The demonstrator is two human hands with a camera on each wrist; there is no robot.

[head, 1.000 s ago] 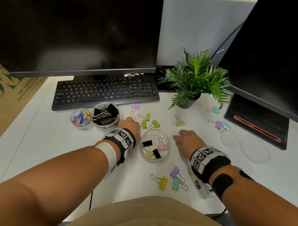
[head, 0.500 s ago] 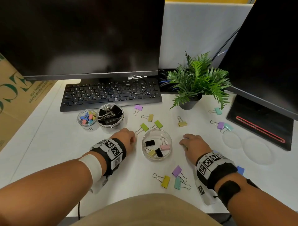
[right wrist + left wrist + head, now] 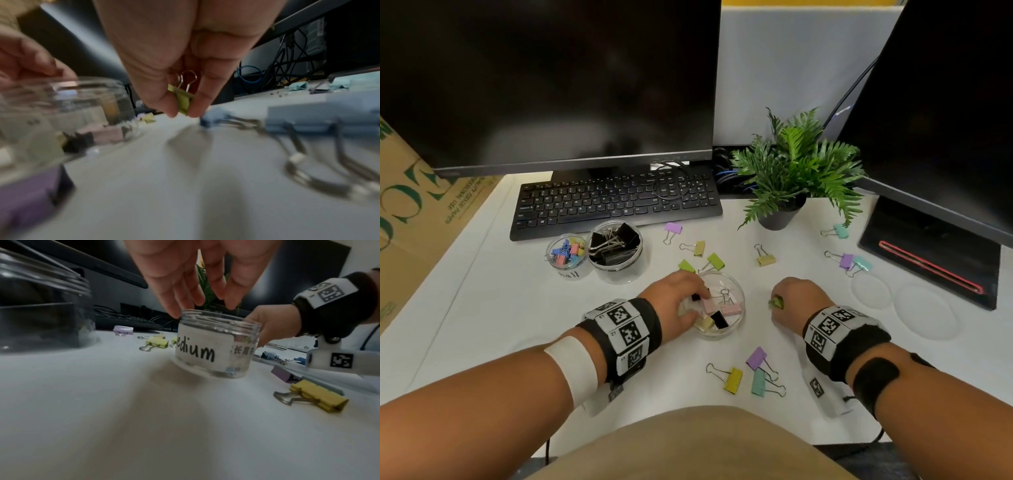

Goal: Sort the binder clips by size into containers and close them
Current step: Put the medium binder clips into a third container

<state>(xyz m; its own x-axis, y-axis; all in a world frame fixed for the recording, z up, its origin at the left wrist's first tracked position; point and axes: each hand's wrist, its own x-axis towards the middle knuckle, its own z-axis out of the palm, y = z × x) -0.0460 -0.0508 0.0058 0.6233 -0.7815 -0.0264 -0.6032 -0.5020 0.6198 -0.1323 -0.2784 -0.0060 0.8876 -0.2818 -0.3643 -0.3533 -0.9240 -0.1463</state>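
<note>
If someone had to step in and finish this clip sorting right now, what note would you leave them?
Right hand: pinching a green clip just above the desk, beside the medium jar.
Left hand: fingers over the medium jar's open mouth; whether they hold anything cannot be told.
Done: small jar holds coloured little clips, large jar holds black ones, medium jar holds a few.
Left: about a dozen loose clips on the desk go in, then fit the lids lying to the right; all three jars are open.
</note>
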